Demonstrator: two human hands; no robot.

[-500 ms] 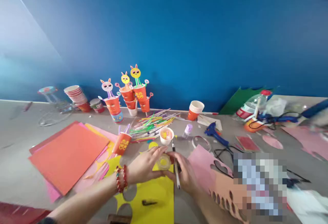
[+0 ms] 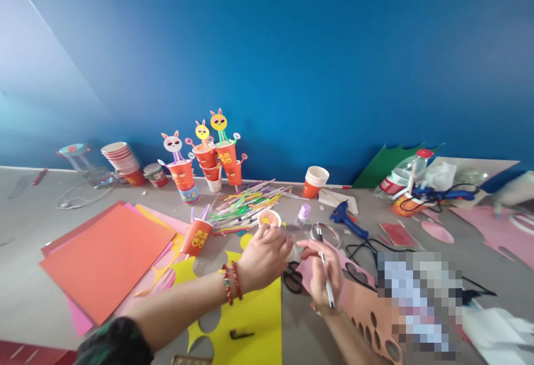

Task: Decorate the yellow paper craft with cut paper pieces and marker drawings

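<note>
Head view. Left hand (image 2: 265,256): reaches in from the lower left over the counter (image 2: 25,226), a bead bracelet (image 2: 232,282) on the wrist, fingers curled downward. Its grip is turned away from the camera, so whether it has hold of anything cannot be told. Right hand (image 2: 322,277): just beside the left hand, thumb tips nearly meeting. Its grip is closed around a pen (image 2: 329,288). The pen lies slanted across the palm and fingers, one end pointing up past the fingertips and the other down toward the wrist, above a pink sheet (image 2: 306,270). Scissors (image 2: 293,277): black handles flat on the counter, between the two hands and below them. Yellow sheet (image 2: 254,309): under the left forearm, round holes cut out of it, with a small dark piece (image 2: 242,333) lying on it. Orange sheet (image 2: 104,253): on top of a stack of coloured paper, far left. Red cup (image 2: 198,237): tilted, near the stack's right corner. Small white cup (image 2: 269,218): just beyond the left hand's fingers. Straws (image 2: 246,201): a loose coloured heap behind the white cup. Blue glue gun (image 2: 346,217): on the counter beyond the right hand.
</note>
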